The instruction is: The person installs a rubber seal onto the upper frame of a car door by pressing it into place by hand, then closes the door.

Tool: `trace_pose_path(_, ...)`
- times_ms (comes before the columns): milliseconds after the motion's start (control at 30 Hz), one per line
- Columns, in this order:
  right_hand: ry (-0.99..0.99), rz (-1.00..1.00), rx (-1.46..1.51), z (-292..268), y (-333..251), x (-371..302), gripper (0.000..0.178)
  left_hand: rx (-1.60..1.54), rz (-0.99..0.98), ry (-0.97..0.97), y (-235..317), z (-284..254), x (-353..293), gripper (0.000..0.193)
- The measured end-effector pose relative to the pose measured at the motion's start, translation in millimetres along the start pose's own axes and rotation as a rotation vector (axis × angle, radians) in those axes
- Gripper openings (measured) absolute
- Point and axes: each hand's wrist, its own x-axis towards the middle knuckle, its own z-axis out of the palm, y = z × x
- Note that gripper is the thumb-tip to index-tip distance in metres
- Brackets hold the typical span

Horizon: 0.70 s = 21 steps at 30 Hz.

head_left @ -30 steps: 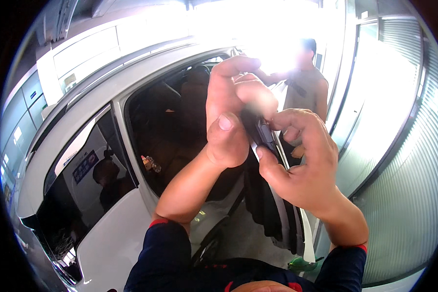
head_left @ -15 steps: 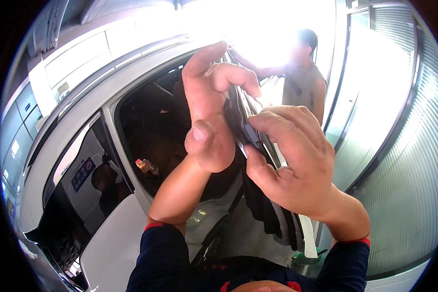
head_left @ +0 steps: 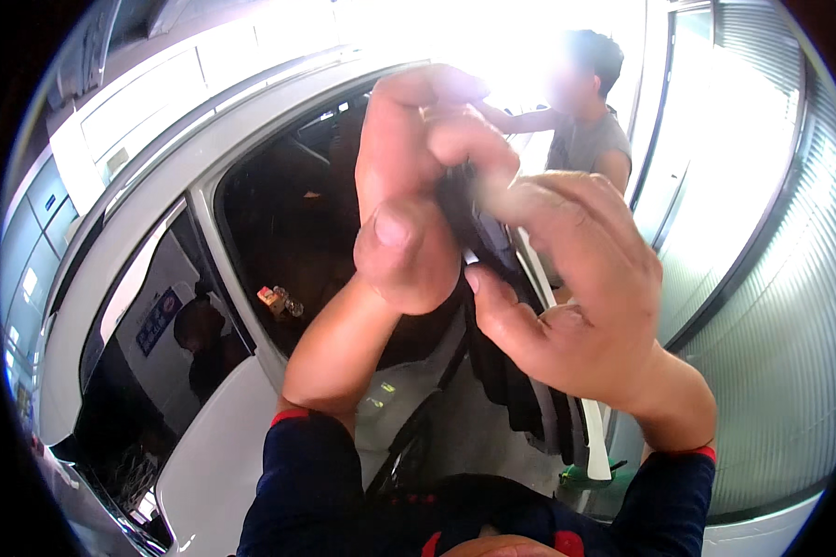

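An open car door [head_left: 520, 390], seen nearly edge-on, stands in front of me. My left hand [head_left: 409, 204] is raised at its upper edge, fingers bent and apart, thumb sticking out. I see nothing held in it. Beside it, my right hand [head_left: 581, 278] has its thumb and forefinger on either side of a small dark flat piece [head_left: 494, 237] at the door's edge. The forefinger is smeared by motion, and the piece's outline is partly hidden, so its kind cannot be made out.
The white car body [head_left: 209, 464] with dark windows fills the left side. Another person [head_left: 590, 139] stands beyond the door, an arm stretched toward it. A ribbed glass partition [head_left: 762, 371] runs along the right. A green container [head_left: 590, 475] sits low behind the door.
My right hand has shifted slightly right and up, its forefinger now blurred and farther from the thumb. My left hand has moved a little right, its fingers bending further over the door's edge.
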Motion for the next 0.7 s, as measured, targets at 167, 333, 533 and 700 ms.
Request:
trace_pose_path(167, -0.018, 0.027, 0.034, -3.1, 2.0, -4.8, 0.052, -0.149, 0.034, -0.100, -7.6, -15.1, -1.1, 0.090)
trace_pose_path(333, -0.097, -0.019, 0.097, -13.0, 19.2, -6.0, 0.051, -0.323, 0.001, -0.030, -11.8, 4.1, 4.7, 0.080)
trace_pose_path(533, -0.239, 0.016, 0.409, -18.3, 32.2, 2.8, 0.043, -0.159, -0.205, 0.180, -0.2, 3.0, 0.3, 0.072)
trace_pose_path(700, -0.419, -0.100, 0.263, -30.9, 53.9, 26.7, 0.045, -0.011, -0.220, 0.188, 6.8, 5.9, -5.2, 0.071)
